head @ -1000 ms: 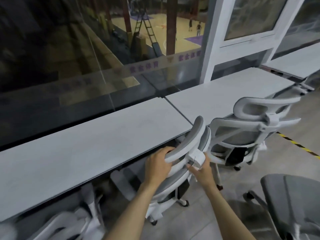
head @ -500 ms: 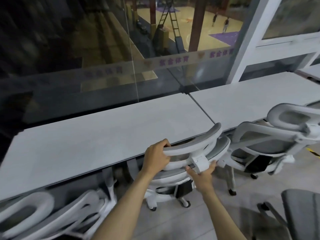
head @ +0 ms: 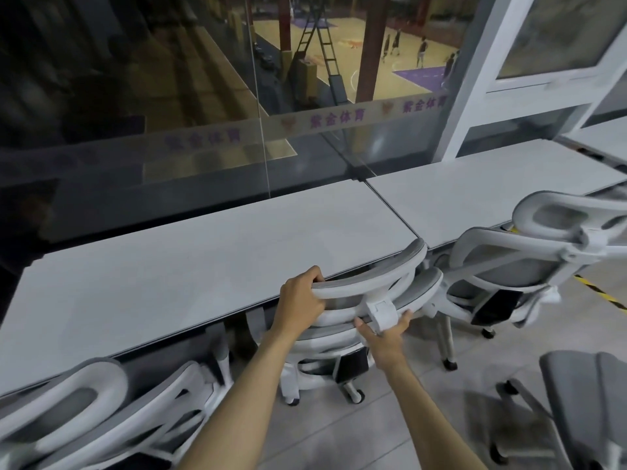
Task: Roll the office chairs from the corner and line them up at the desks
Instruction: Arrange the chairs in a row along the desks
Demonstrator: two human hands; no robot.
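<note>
Left hand grip closed over headrest of middle chair; right hand grip wrapped on its bracket. Chair backed against table edge, near the seam between tabletops

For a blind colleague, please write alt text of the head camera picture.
Two bare hands, left hand and right hand, grip the headrest of a white office chair pushed against a long grey desk. More chairs stand on both sides; beyond the glass wall lies a sports court.
</note>
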